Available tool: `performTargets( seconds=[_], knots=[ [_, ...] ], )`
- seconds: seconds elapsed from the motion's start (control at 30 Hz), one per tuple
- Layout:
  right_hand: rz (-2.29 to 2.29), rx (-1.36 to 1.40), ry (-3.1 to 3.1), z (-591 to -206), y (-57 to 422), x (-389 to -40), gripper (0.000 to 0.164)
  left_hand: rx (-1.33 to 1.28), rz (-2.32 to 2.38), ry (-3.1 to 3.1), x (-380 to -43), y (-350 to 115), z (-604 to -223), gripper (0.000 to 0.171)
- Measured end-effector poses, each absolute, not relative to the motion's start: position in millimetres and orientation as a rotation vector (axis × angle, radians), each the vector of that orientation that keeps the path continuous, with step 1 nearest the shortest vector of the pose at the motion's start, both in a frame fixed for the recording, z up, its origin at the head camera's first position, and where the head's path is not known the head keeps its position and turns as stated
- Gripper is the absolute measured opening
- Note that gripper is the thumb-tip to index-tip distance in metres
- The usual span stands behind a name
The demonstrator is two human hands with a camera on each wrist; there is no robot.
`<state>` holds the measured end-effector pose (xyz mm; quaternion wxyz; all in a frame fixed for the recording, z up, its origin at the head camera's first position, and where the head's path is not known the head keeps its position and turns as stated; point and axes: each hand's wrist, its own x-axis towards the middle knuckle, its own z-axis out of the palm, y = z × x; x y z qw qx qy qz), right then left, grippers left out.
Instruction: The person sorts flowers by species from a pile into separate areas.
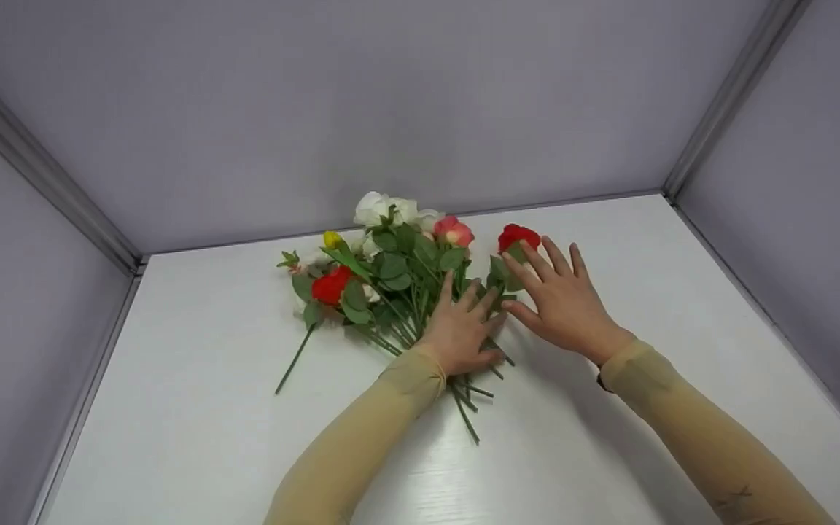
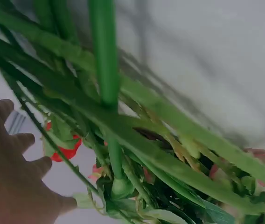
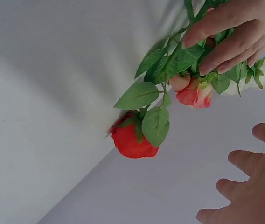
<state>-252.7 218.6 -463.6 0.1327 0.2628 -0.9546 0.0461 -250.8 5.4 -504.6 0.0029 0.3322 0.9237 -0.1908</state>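
Observation:
A loose bunch of flowers lies on the white table, with green stems (image 2: 156, 163) crossing toward the near side. Across these stems my left hand (image 1: 460, 332) rests, fingers spread. My right hand (image 1: 566, 299) is held with fingers apart beside the red rose (image 3: 135, 140) at the bunch's right, its fingertips overlapping the rose's leaves in the head view. White flowers (image 1: 383, 210) and a pink flower (image 1: 453, 232) lie at the back. At the left are a yellow tulip (image 1: 332, 239) and a second red rose (image 1: 330, 286). Neither hand grips anything.
The white table (image 1: 194, 321) meets a pale back wall (image 1: 405, 109), with side panels at left and right. One separate stem (image 1: 294, 359) sticks out toward the near left. Several stem ends (image 1: 467, 419) poke out below the left hand.

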Motion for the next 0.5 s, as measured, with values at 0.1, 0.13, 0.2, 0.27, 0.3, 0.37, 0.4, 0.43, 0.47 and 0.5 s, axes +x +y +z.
performTargets(
  seconds=[0.1,0.13,0.2,0.27,0.3,0.37,0.4,0.43,0.47,0.5],
  knots=[
    [0.111,0.767,-2.778,-468,223,-250,0.073,0.865,-0.584,2.914,-259,-4,-509,0.080],
    [0.110,0.766,-2.779,-471,225,-249,0.073,0.807,-0.534,2.925,-260,-9,-511,0.080],
    [0.116,0.769,-2.790,-475,230,-249,0.073,0.717,-0.406,2.949,-259,-19,-516,0.081],
    [0.128,0.764,-2.811,-480,236,-250,0.073,0.653,-0.294,2.952,-255,-30,-519,0.083],
    [0.134,0.757,-2.825,-483,240,-251,0.073,0.640,-0.254,2.955,-253,-35,-520,0.083],
    [0.146,0.735,-2.860,-488,248,-253,0.073,0.635,-0.217,2.959,-250,-44,-520,0.083],
    [0.156,0.720,-2.877,-491,253,-254,0.072,0.635,-0.207,2.956,-249,-48,-519,0.083],
    [0.165,0.703,-2.895,-494,258,-255,0.072,0.637,-0.202,2.955,-248,-53,-519,0.083],
    [0.175,0.684,-2.912,-497,263,-255,0.072,0.642,-0.197,2.959,-246,-58,-519,0.083],
    [0.183,0.663,-2.928,-500,268,-256,0.072,0.641,-0.190,2.960,-245,-63,-520,0.082]
  ],
)
